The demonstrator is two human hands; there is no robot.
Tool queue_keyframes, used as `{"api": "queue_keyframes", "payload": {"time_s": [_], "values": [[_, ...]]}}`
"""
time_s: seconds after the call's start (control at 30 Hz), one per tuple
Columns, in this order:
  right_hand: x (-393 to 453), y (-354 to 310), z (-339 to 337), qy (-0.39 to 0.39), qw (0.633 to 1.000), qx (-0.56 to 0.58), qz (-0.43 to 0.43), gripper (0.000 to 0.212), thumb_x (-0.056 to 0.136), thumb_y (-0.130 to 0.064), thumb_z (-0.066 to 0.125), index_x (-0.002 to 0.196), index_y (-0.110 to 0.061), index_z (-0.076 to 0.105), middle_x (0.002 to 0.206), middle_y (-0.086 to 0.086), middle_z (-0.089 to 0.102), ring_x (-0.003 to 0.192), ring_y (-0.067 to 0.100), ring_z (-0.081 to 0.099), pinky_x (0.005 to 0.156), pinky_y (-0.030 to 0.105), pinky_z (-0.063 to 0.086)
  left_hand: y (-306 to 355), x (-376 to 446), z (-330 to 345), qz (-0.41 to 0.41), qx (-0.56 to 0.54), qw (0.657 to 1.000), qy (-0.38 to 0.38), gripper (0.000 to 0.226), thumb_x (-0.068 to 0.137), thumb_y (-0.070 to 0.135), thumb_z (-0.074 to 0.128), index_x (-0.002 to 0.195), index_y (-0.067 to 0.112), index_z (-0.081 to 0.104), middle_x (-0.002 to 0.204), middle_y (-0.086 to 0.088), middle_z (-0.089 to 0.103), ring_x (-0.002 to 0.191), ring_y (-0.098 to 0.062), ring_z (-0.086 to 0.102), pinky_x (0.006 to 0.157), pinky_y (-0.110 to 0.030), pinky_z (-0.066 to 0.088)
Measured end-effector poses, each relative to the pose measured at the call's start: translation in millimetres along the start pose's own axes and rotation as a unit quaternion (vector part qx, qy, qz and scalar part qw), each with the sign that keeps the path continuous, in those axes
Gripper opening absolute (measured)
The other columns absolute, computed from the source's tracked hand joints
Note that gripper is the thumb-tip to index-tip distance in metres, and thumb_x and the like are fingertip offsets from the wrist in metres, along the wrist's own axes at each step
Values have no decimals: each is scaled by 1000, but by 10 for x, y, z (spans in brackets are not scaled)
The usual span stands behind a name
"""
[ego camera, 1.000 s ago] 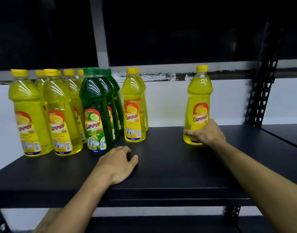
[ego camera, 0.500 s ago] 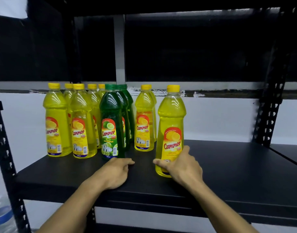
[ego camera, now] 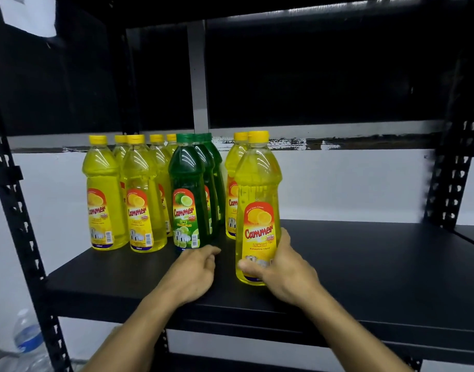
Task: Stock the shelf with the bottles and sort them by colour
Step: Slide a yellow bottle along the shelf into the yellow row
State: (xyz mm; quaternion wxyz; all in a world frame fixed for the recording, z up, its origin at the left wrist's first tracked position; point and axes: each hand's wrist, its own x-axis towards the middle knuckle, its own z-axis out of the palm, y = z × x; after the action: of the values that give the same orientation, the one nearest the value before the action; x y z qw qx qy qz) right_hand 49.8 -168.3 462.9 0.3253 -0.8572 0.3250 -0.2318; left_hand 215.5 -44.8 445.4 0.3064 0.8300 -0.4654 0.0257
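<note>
My right hand (ego camera: 284,267) grips the base of an upright yellow lemon bottle (ego camera: 258,200) near the front of the black shelf (ego camera: 364,267). My left hand (ego camera: 195,269) rests on the shelf with loosely curled fingers, just in front of a green lime bottle (ego camera: 188,194), holding nothing. Two more green bottles stand in a row behind that one. Several yellow bottles (ego camera: 139,194) stand in rows to the left. Other yellow bottles (ego camera: 234,183) stand right of the green row, behind the held one.
Black perforated uprights frame the shelf at the left (ego camera: 18,210) and right (ego camera: 450,183). The shelf's right half is bare black board. A clear water bottle (ego camera: 26,336) stands on the floor at lower left. Another shelf board lies overhead.
My right hand has slid the yellow bottle from the shelf's right side leftward and toward the front, beside the green row. My left hand stayed on the shelf in front of the green bottle.
</note>
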Motion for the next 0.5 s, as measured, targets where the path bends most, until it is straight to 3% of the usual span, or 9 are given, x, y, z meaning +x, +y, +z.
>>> {"api": "queue_keyframes", "payload": {"time_s": [0.07,0.13,0.2,0.27,0.33,0.4,0.43,0.5], "values": [[26,127,-213,-55,996,63,-19,93,68,-73,63,142,-29,28,141,-5,49,124,17,51,106,43,41,72,-49,-37,12,-70,995,74,33,101,15,43,130,19,58,128,2,63,118,-9,56,94,-16,41],[108,310,-454,-42,996,74,-29,80,83,-59,58,148,-22,30,147,1,44,131,17,46,109,37,36,233,-129,-57,17,-139,984,107,36,97,12,52,133,18,52,127,5,60,118,-8,55,94,-15,42],[220,516,-643,23,998,44,-28,60,93,-50,51,144,-20,40,142,2,50,128,17,48,108,36,37,482,-195,-1,2,-197,978,73,65,87,24,68,143,23,35,130,12,50,122,-6,49,102,-28,43],[293,693,-690,58,997,-55,-8,49,98,-46,44,141,-23,42,144,1,47,133,20,43,108,42,36,757,-227,119,-48,-220,973,51,97,72,54,75,147,29,19,132,16,44,123,-8,47,105,-40,43],[315,828,-627,30,989,-146,-2,47,102,-40,35,145,-22,36,155,3,29,145,21,20,112,45,29,994,-218,263,-116,-179,974,74,115,58,78,67,146,27,13,133,10,43,120,-16,51,101,-42,45],[303,868,-558,-21,983,-185,4,48,104,-39,28,148,-22,30,161,0,10,149,17,-5,116,43,15,1158,-190,383,-169,-104,973,118,112,59,81,66,140,21,17,129,3,44,116,-22,53,92,-40,47],[294,853,-545,-39,979,-200,0,48,104,-39,26,149,-22,29,161,-1,9,149,16,-8,117,41,12,1198,-162,424,-183,-82,970,138,108,61,78,68,136,19,19,127,2,45,113,-22,54,89,-38,48],[280,802,-552,-61,969,-237,-12,47,104,-39,26,148,-22,31,159,-1,19,149,18,5,116,36,12,1210,-99,454,-196,-71,966,154,101,62,69,75,131,18,22,122,0,49,109,-23,56,83,-36,47]]}}
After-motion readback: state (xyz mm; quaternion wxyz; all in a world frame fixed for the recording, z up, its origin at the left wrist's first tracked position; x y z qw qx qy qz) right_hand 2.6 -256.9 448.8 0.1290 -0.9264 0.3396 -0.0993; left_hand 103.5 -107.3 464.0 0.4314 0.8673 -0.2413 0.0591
